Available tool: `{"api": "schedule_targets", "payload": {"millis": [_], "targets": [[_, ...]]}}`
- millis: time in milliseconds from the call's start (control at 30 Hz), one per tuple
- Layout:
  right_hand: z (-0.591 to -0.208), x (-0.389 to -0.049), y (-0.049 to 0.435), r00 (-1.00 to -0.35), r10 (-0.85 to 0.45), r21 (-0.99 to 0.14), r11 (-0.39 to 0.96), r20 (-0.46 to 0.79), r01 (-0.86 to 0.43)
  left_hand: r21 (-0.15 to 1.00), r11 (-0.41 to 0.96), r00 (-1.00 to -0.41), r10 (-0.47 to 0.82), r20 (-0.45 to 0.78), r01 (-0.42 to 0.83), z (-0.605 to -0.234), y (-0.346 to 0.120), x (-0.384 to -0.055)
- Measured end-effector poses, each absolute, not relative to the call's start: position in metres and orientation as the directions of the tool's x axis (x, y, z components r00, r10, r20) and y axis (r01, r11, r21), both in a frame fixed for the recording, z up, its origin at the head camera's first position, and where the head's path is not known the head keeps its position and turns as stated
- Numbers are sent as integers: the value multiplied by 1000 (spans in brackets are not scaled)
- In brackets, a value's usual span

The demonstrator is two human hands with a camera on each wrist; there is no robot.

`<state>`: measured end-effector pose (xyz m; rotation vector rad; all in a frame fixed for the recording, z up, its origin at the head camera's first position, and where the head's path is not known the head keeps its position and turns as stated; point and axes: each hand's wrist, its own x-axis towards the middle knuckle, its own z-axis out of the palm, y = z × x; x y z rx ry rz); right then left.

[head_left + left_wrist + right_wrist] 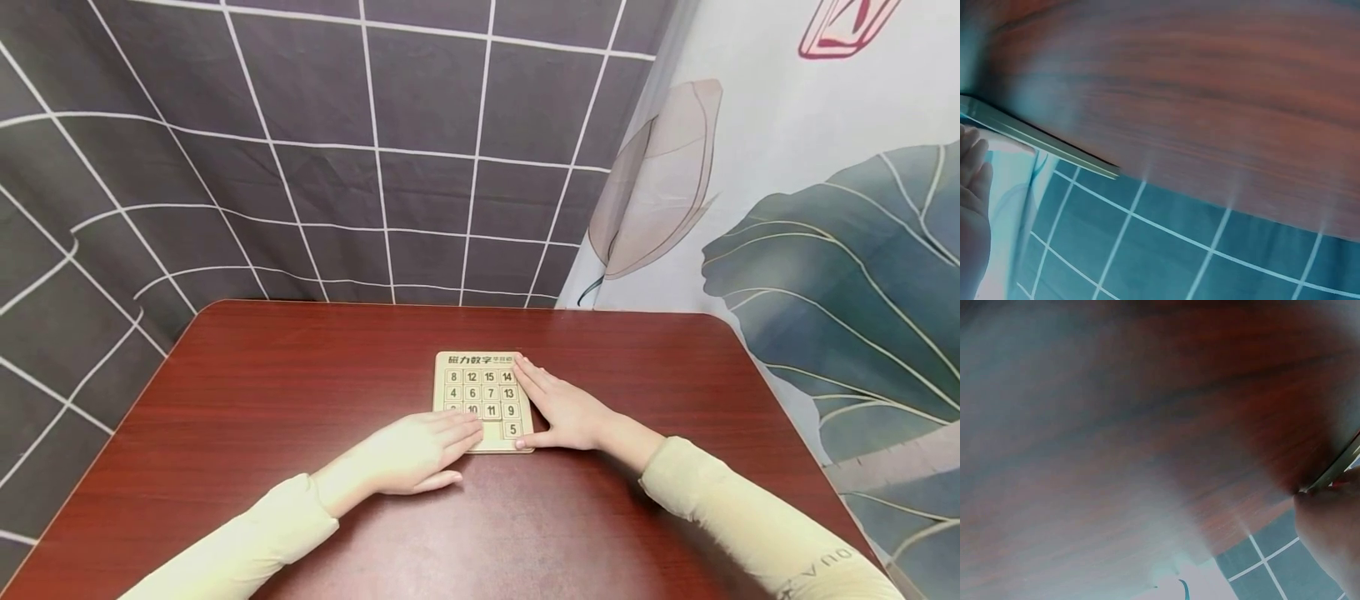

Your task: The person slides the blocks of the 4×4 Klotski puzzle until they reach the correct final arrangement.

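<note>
A pale wooden number slide puzzle (491, 434) lies flat on the table, with printed characters along its top and rows of square numbered tiles. My left hand (420, 450) lies over its lower left part, fingers straight and together, fingertips by tiles 10 and 11. Those fingers hide some tiles of the lower rows. Along the right side my right hand (573, 412) holds the frame, fingers at the top right corner and thumb at the bottom right corner, beside tile 5 (513, 430). In the left wrist view the puzzle's edge (1041, 139) shows side-on.
The dark red wooden table (300, 375) has rounded far corners. Behind it hangs a dark grey curtain (427, 192) with a white grid. A pale curtain (795, 150) printed with large leaves hangs at the right.
</note>
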<state>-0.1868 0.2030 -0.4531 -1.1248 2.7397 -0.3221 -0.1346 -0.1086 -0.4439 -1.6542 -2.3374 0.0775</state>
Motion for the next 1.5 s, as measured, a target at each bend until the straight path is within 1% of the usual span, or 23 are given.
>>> {"api": "schedule_targets", "payload": {"millis": [200,500,700,967,1233,1333,1500], "targets": [[-453,-187,204,-701,-710,-263,690,-65,-674,-217,326,-294,941,165,920,-442,-89,-140],[-454,-187,205,-700,-712,-268,686,-56,-676,-220,330,-314,944,104,918,-443,-67,-144],[-453,-186,204,-700,-711,-263,688,-61,-676,-212,348,-339,937,81,913,-447,-73,-142],[-452,-186,203,-704,-707,-264,693,-66,-671,-186,375,-362,927,103,908,-453,-91,-140],[-453,-186,205,-705,-706,-267,692,-62,-670,-211,353,-329,934,140,912,-449,-91,-143],[-454,-186,205,-704,-708,-268,691,-58,-672,-210,359,-339,932,127,909,-446,-84,-146],[-453,-186,205,-701,-711,-274,685,-49,-675,-191,394,-385,919,83,899,-442,-71,-154]]}}
